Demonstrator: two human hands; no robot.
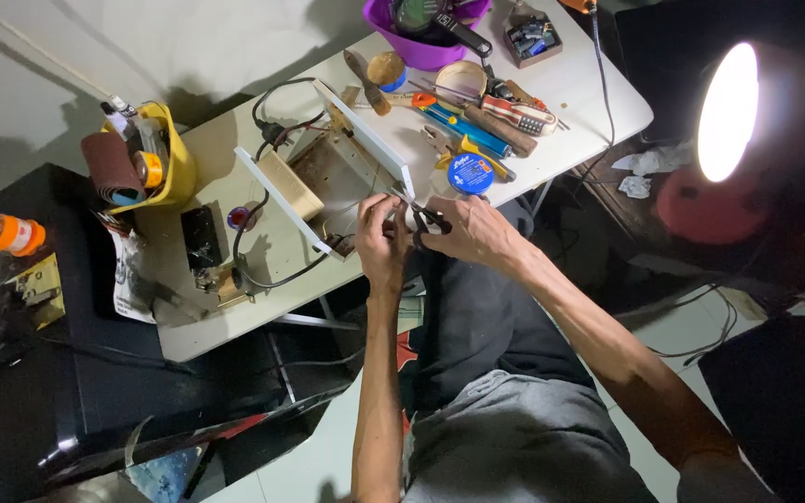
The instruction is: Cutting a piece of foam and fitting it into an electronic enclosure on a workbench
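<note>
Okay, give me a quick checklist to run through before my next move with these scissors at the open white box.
1. Right hand has a firm grip on the black-handled scissors: ok.
2. Left hand steadies the work right beside the blades: ok, but whether the fingers are clear of the edges: cannot tell.
3. What sits between the blades: cannot tell, too small and hidden by the hands.
4. Open white box rests flat on the table: ok.
5. Black cable running from the box lies loose, looping near the table's front edge: not ok.
6. Lamp is on and lights the hands: ok.
</note>
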